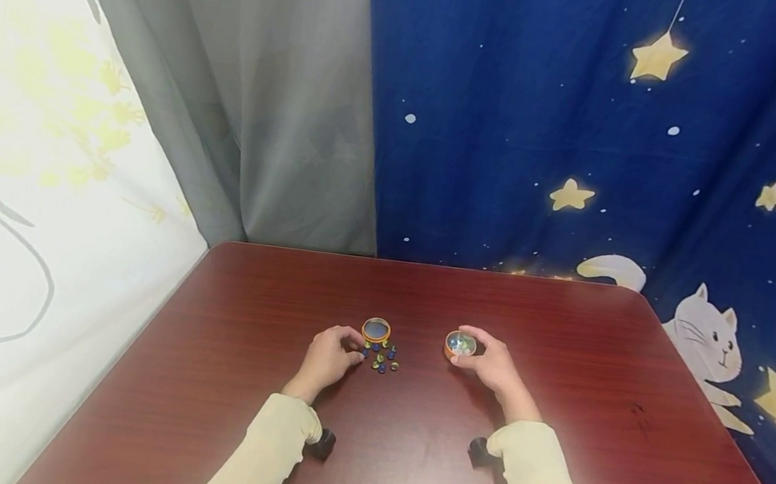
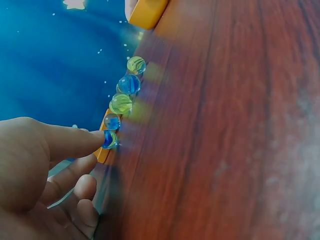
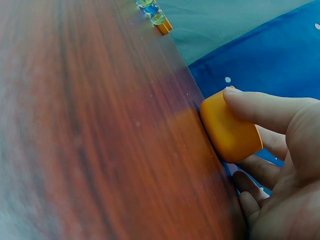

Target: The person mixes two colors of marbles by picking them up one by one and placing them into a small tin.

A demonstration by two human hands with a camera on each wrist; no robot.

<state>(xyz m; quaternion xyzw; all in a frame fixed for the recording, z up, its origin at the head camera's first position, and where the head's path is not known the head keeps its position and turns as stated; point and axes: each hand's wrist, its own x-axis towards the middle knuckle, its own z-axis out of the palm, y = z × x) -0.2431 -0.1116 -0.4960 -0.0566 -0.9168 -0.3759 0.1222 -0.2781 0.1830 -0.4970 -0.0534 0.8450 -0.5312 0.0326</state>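
In the head view my left hand point(image 1: 328, 357) is beside a loose cluster of glass marbles point(image 1: 382, 367) on the table. Its thumb tip meets a blue-and-yellow marble point(image 2: 109, 139) in the left wrist view, the other fingers loosely bent below. Just behind the marbles lies a round, orange-rimmed dish point(image 1: 374, 340) with a grey-blue inside. To the right, my right hand point(image 1: 490, 359) grips a small round orange cup point(image 3: 229, 127) between thumb and fingers. Marbles show inside that cup in the head view. Its base is close to the tabletop.
A dark red wooden table point(image 1: 266, 284) carries everything. Behind it hang a grey curtain point(image 1: 303, 102) and a blue curtain point(image 1: 475, 123) with stars; a pale curtain point(image 1: 28, 149) runs along the left side. Dark wrist devices point(image 1: 323, 444) are strapped below both cuffs.
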